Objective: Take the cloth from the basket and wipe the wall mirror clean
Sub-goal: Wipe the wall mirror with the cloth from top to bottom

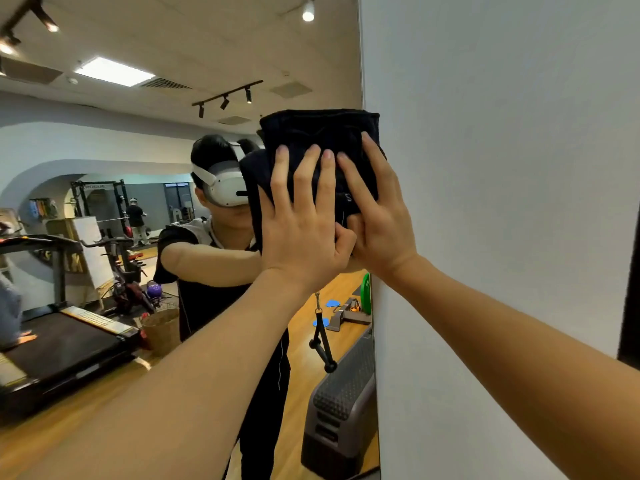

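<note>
Here, both bare forearms reach up and forward from the lower edge of the view, meeting just right of centre. The left hand (pixel 304 220) lies flat against a dark cloth (pixel 318 143), fingers straight and slightly spread, the thumb angled out toward 3 o'clock. The right hand (pixel 377 216) presses the same cloth from the 3 o'clock side, fingers extended and close together, its thumb tucked low beside the left thumb; the two hands touch there. Neither hand curls around the fabric; both push it flat.

The cloth sits against the wall mirror (pixel 104 306) at its right edge, where the glass meets a plain white wall (pixel 502 168). It is black or very dark navy, soft and folded into a thick rough rectangle, its upper edge at 12 o'clock above the fingertips. A small pale mark shows on the cloth between the hands, too small to read.

The mirror is smooth and glossy and reflects a gym. At 9 o'clock a black squat rack (pixel 97 199) carries white lettering that seems to read "ROGUE". At 8 o'clock stands a black treadmill (pixel 69 341), and beside it a woven, straw-coloured basket (pixel 161 329) with a round rim. At 6 o'clock a grey stepped platform (pixel 343 393) with a studded rubbery top rests on a wooden floor.
</note>
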### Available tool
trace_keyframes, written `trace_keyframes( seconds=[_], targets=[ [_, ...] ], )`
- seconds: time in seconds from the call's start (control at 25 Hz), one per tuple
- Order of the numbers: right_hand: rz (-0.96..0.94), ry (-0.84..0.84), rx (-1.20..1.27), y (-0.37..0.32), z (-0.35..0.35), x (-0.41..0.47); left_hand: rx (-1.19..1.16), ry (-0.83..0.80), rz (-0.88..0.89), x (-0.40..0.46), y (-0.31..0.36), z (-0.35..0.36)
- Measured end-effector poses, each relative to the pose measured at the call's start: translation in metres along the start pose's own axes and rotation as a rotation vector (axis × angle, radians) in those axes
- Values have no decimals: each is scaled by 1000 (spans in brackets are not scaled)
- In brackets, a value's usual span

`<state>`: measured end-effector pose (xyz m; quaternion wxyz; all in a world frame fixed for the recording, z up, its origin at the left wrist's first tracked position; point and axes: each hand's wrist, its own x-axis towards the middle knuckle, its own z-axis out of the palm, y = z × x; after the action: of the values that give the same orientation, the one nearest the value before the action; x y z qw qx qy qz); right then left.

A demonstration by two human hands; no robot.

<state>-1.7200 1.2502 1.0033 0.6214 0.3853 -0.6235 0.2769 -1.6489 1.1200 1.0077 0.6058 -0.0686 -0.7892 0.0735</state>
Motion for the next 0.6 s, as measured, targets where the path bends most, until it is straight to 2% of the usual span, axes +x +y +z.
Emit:
trace_keyframes(
  seconds=[0.32, 0.6],
  targets=[
    [92, -93, -41, -21, 2, -77, -39, -70, 47, -71, 6, 13],
    [165, -119, -103, -48, 11, -86, -68, -86, 77, -85, -14, 2]
  ],
)
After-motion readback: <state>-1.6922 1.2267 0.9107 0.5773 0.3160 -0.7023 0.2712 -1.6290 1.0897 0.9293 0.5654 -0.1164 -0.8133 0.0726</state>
